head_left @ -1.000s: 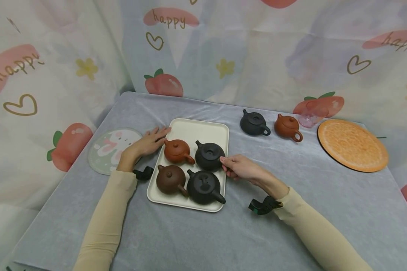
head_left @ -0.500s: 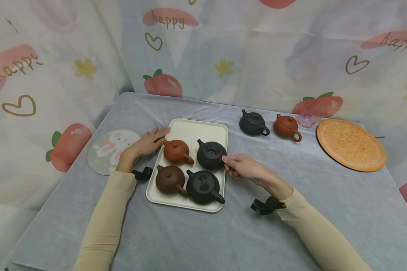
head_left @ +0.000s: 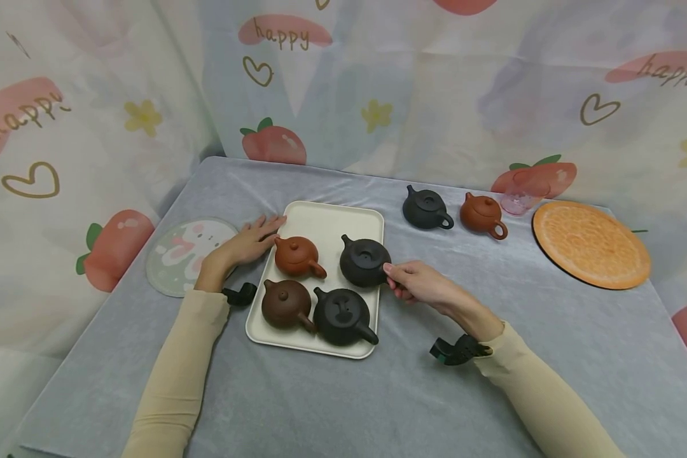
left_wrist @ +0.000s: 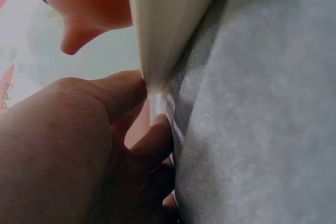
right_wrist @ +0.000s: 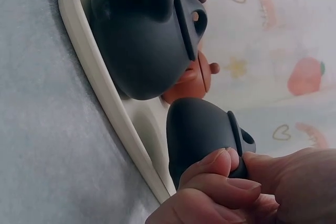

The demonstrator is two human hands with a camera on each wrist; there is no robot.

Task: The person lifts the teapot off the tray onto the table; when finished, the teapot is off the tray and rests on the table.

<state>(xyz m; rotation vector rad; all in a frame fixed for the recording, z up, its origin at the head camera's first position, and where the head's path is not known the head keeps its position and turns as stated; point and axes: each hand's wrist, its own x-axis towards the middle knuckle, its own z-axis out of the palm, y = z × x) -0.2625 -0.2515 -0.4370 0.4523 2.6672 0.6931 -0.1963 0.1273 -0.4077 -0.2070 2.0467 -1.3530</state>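
My right hand pinches the handle of a black teapot over the right side of a cream tray. In the head view this pot overlaps the tray's right rim; I cannot tell whether its base touches the tray. A second black teapot, a dark brown teapot and an orange-brown teapot stand on the tray. My left hand touches the tray's left edge with fairly straight fingers. In the left wrist view, fingers rest against the tray wall.
Behind the tray to the right stand another black teapot and a reddish-brown teapot. Past them are a clear pink glass and a round orange mat. A round rabbit-print mat lies left of the tray.
My right hand has carried the black teapot slightly to the right and back, widening its gap from the orange-brown one. My left hand and the tray have stayed in place.
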